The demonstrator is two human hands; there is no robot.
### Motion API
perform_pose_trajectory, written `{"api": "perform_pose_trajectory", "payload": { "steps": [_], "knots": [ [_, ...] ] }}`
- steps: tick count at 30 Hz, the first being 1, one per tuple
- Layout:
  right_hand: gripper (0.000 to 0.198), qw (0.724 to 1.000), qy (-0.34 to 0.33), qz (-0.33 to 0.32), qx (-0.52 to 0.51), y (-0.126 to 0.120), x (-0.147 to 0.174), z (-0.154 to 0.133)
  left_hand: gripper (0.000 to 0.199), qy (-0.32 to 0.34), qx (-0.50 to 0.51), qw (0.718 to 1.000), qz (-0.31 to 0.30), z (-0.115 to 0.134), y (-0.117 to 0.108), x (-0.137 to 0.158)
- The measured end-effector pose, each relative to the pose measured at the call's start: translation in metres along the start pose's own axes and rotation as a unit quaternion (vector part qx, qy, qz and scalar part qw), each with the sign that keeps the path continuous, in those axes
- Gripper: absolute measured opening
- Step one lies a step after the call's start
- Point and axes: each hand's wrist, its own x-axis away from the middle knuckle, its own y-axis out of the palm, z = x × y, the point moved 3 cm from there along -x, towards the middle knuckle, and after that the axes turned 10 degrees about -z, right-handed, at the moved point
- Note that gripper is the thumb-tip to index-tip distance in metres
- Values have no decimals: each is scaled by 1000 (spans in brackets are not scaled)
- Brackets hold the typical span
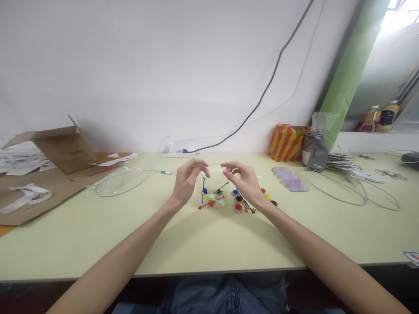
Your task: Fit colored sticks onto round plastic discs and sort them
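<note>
Nothing I can actually read here, not one word or number! Centre the clock on the middle of my view: out towards half past two there's a bottle [388,117] wearing a dark label [387,117] with pale marks, too small for me to make out. Swinging to three o'clock, a pale patch [307,157] shows on the grey package [316,150], and I get no letters from it. Half past three, the purple item [291,179] breaks up into blocks, hiding any print. And down at four, a sticker [411,257] at the table [229,244] edge, blue and red on white, its sign illegible to me.
</note>
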Motion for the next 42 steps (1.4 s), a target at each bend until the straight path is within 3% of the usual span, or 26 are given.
{"api": "perform_pose_trajectory", "payload": {
  "steps": [5,10,16,23,32,37,42],
  "knots": [
    [19,1000,5,14,-10,-2,1,0,28,-7,-14,1000,17,1,-2,0],
    [14,1000,-4,9,-30,-3,0,3,29,34,-141,989,5,0,-5,1],
    [15,999,-4,24,40,-5,-1,4,23,65,-222,973,-20,-5,-3,1],
    [20,1000,14,-21,16,-3,-3,10,24,40,-173,983,-46,-8,3,1],
    [29,998,56,-31,13,-3,-6,15,31,-23,-112,993,30,-21,-4,-2],
    [30,997,46,-50,-18,0,-3,16,25,-17,-56,998,-36,-15,-1,-1],
    [26,996,21,-77,-47,4,-1,10,21,-10,-77,992,-99,-9,8,2]
  ]
}}
